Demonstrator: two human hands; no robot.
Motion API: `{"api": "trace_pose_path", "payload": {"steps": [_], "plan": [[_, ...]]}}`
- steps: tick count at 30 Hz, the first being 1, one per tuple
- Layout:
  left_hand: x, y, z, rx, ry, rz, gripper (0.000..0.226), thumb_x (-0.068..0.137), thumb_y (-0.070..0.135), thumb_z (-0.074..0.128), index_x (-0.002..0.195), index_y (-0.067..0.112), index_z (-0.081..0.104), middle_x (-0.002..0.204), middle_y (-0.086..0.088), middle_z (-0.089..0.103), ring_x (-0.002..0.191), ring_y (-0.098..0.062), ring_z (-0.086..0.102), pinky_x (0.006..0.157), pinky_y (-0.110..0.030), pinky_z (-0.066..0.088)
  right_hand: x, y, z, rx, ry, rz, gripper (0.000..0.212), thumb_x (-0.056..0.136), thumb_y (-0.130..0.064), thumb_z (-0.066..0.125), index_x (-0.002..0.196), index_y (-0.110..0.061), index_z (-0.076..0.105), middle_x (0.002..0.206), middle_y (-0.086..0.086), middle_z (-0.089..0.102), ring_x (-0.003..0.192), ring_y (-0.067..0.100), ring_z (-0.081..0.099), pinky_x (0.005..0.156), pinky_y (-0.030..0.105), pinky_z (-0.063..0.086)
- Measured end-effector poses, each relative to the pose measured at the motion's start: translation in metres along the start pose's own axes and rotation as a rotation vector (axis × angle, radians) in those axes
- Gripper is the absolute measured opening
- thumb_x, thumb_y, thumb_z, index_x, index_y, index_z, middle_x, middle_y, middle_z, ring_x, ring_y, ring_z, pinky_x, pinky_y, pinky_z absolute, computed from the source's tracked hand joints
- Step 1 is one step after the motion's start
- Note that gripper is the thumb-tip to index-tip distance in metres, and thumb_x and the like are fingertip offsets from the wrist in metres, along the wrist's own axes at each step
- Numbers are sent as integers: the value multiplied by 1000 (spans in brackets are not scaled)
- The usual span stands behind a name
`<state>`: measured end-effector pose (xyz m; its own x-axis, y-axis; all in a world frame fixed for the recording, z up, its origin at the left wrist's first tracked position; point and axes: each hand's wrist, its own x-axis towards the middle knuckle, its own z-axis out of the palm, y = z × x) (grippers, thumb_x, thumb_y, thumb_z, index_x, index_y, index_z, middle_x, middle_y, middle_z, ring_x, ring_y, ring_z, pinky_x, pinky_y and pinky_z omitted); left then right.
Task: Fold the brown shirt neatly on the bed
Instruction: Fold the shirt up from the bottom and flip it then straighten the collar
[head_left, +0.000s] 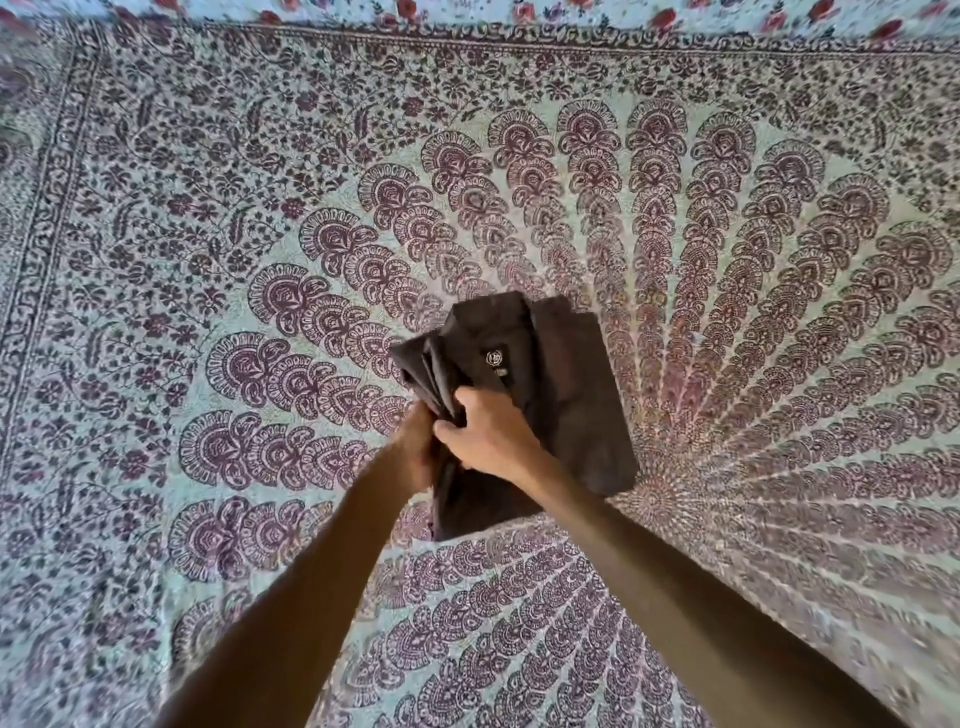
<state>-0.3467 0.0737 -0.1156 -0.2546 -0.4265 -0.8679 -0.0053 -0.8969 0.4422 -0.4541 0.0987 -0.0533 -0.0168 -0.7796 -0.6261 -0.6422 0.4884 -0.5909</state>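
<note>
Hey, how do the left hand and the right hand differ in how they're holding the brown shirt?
The right hand reaches over the brown shirt, its back facing the camera, while the left hand sits at the shirt's left edge. The right hand shows plainly; the left hand is partly hidden behind it. Both grip the bunched fabric along that left edge.

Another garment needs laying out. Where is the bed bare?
Bare bedspread lies left of the brown shirt up to the printed border, and to its right. Crowded only at the shirt's left edge, where the left hand and right hand grip it.
</note>
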Motion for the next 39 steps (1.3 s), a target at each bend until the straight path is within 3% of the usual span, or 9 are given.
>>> {"api": "trace_pose_path", "payload": {"steps": [2, 4, 8, 10, 14, 20, 26, 32, 39], "plan": [[-3, 4, 0, -116, 0, -30, 48, 101, 44, 22, 90, 17, 60, 67, -3, 70, 66, -21, 64, 59, -29, 53, -5, 11, -5, 204, -17, -26, 23, 89, -28, 64, 94, -6, 65, 87, 15, 72, 72, 28, 72, 64, 45, 60], [-4, 5, -4, -231, 63, 33, 64, 100, 55, 16, 100, 14, 66, 79, -7, 74, 73, -22, 69, 67, -31, 54, -9, 30, -19, 323, 187, -35, 12, 88, -20, 66, 93, -11, 71, 87, 7, 74, 73, 18, 73, 66, 38, 61], [-14, 0, -11, -15, 327, 258, 60, 92, 63, 39, 126, 15, 53, 111, -2, 65, 94, -18, 63, 84, -30, 49, -2, 99, -51, 14, 634, 211, 27, 88, -23, 66, 113, -12, 64, 109, 8, 68, 95, 22, 65, 74, 24, 46], [-15, -3, -12, 330, 503, 394, 59, 88, 45, 63, 132, 13, 39, 109, 0, 59, 93, -19, 59, 85, -32, 48, 7, 132, -56, 33, 529, 344, 36, 88, -32, 65, 117, -11, 61, 112, 12, 66, 96, 29, 63, 74, 27, 44], [-15, -3, -6, 688, 661, 561, 48, 86, 25, 67, 123, 10, 41, 109, -6, 54, 95, -23, 53, 77, -34, 43, 20, 143, -54, 85, 478, 179, 43, 92, -27, 63, 128, -5, 58, 120, 16, 66, 110, 29, 61, 83, 27, 44], [1, 20, -8, 753, 759, 430, 43, 85, 49, 61, 111, 14, 60, 116, -11, 49, 106, -30, 49, 90, -40, 43, 43, 122, -72, 254, 661, 173, 36, 93, -30, 62, 122, -9, 61, 109, 6, 67, 95, 20, 60, 72, 23, 37], [3, 46, -10, 567, 699, 437, 22, 94, 31, 55, 94, 11, 64, 86, -6, 62, 74, -19, 52, 63, -25, 38, 67, 120, -92, 401, 566, 166, 28, 88, -30, 67, 104, -6, 71, 103, 14, 72, 85, 17, 58, 72, 25, 40], [18, 41, -30, 427, 629, 306, 23, 94, 31, 57, 107, 12, 63, 103, -9, 65, 96, -25, 61, 87, -39, 54, 87, 119, -93, 299, 510, 167, 27, 91, -20, 63, 115, -10, 69, 115, 5, 68, 95, 16, 59, 78, 21, 46], [27, 60, -27, 667, 717, 480, 21, 93, 28, 59, 98, 10, 69, 88, -2, 64, 81, -17, 57, 61, -21, 39, 106, 110, -94, 66, 664, 136, 24, 92, -26, 61, 104, -10, 73, 104, 11, 72, 90, 24, 64, 66, 22, 39]]}}
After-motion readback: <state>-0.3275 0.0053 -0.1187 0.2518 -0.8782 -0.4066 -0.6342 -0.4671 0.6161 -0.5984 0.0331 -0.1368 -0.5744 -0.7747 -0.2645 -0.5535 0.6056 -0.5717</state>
